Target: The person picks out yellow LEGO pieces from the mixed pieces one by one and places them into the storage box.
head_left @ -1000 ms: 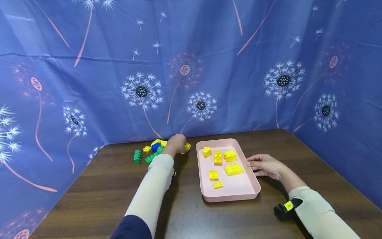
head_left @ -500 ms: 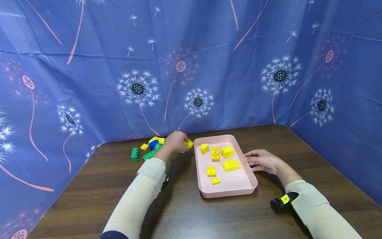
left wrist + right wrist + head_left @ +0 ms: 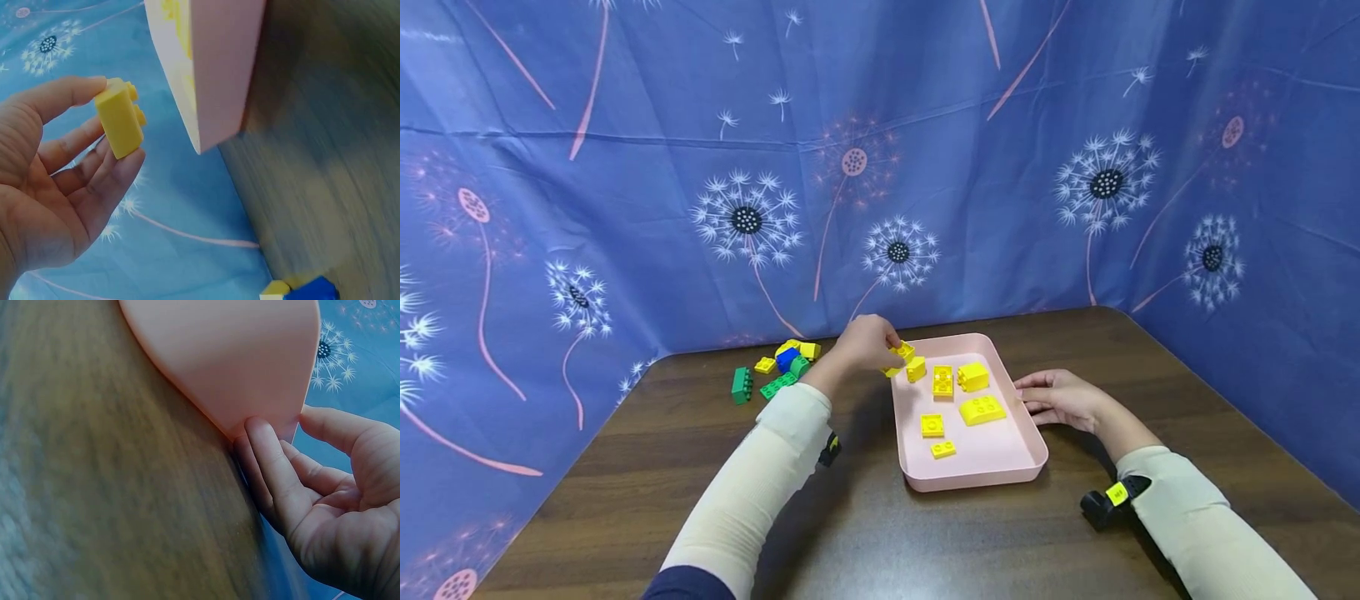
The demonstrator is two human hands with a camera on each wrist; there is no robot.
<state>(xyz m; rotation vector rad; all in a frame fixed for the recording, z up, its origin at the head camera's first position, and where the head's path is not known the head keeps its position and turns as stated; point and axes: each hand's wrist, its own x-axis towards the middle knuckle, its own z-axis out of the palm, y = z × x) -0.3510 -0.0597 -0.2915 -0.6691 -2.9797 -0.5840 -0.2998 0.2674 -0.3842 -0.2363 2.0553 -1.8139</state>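
Observation:
My left hand (image 3: 867, 343) pinches a yellow toy building brick (image 3: 120, 124) between thumb and fingertips, its studs facing the tray in the left wrist view. In the head view that hand hangs at the back left corner of the pink tray (image 3: 973, 482), where the brick overlaps the rim. Several yellow bricks lie inside the tray, among them a curved-top one (image 3: 982, 409) and a small two-stud one (image 3: 943, 449). My right hand (image 3: 1067, 400) touches the tray's right side. In the right wrist view its thumb meets the rim while extended fingers (image 3: 265, 447) rest against the outer wall.
Left of the tray, a loose pile at the back of the dark wooden table (image 3: 647, 500) has green bricks (image 3: 777, 385), a blue brick (image 3: 787, 359) and yellow bricks (image 3: 808, 350). A blue dandelion-print cloth (image 3: 977, 250) hangs behind and beside the table.
My left hand has lifted the yellow brick from beside the pile and moved right with it to the tray's back left corner. My right hand stays at the tray's side.

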